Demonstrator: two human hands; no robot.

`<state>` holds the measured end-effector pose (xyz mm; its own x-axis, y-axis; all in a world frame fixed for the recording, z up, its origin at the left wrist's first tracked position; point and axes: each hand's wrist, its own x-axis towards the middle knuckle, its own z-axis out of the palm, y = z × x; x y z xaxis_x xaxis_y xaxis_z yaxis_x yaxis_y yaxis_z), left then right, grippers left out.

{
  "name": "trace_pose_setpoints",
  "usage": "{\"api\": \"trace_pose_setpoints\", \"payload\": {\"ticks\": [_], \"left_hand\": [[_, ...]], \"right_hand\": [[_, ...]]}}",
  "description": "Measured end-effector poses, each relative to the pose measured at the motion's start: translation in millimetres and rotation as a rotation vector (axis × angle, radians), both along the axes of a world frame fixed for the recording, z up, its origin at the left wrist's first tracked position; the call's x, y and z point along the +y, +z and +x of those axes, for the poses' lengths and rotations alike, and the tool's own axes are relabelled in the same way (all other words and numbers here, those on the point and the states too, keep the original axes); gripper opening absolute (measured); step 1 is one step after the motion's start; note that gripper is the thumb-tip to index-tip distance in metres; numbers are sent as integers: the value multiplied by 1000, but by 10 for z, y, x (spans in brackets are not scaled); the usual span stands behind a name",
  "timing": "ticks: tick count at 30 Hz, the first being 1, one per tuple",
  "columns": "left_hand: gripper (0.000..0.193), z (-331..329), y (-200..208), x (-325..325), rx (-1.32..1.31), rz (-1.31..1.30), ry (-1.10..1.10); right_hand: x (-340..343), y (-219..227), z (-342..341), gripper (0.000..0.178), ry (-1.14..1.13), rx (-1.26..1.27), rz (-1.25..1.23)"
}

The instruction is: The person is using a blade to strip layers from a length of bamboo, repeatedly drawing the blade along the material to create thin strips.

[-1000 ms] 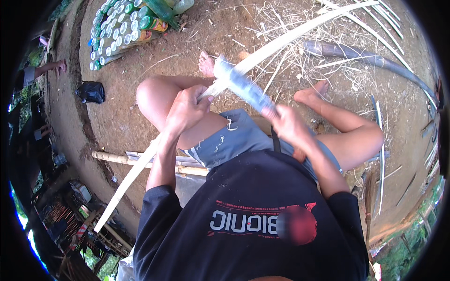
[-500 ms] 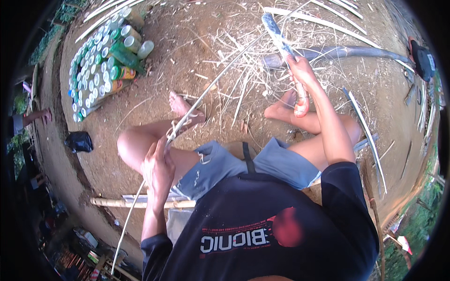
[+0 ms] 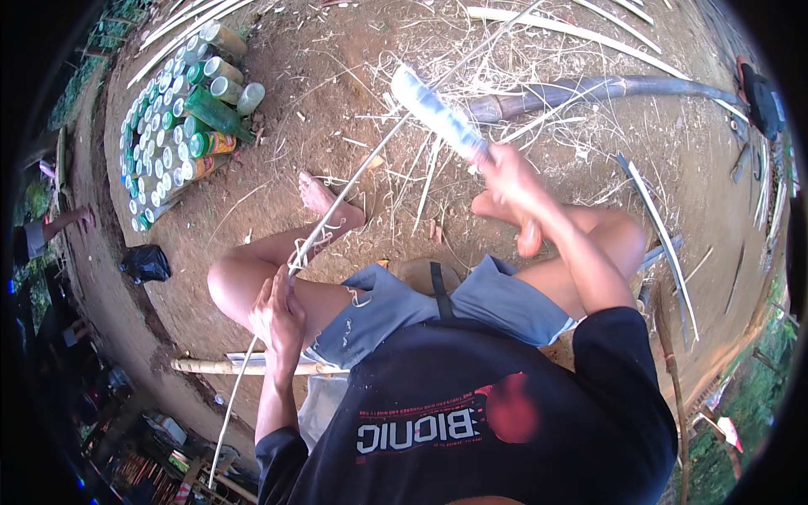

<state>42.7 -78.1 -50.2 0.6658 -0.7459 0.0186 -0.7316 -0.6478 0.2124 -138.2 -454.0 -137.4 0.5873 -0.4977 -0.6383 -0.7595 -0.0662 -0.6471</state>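
**Lighting and image quality, head view**

Daylight is bright and even over the dirt ground [image 3: 278, 177], with soft shadows and no hard edges. Small highlights glint on the tops of the bottles [image 3: 168, 135] at upper left. The blade [image 3: 438, 114] in the right hand [image 3: 513, 181] is smeared by motion blur, and the hand itself is slightly soft. The left hand [image 3: 278, 316] and the thin strip [image 3: 337, 210] stay sharp. Fisheye distortion bends straight canes near the rim. The corners fall to black vignette. The lower left area is dim and underexposed. The black shirt [image 3: 471, 421] holds little detail.
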Motion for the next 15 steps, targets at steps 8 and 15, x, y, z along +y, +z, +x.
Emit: {"api": "trace_pose_setpoints", "payload": {"ticks": [8, 15], "left_hand": [[30, 14, -23, -18, 21, -25, 28], [30, 1, 14, -5, 41, -28, 44]], "right_hand": [[378, 3, -1, 52, 25, -29, -156], [461, 35, 96, 55, -159, -126, -69]]}}
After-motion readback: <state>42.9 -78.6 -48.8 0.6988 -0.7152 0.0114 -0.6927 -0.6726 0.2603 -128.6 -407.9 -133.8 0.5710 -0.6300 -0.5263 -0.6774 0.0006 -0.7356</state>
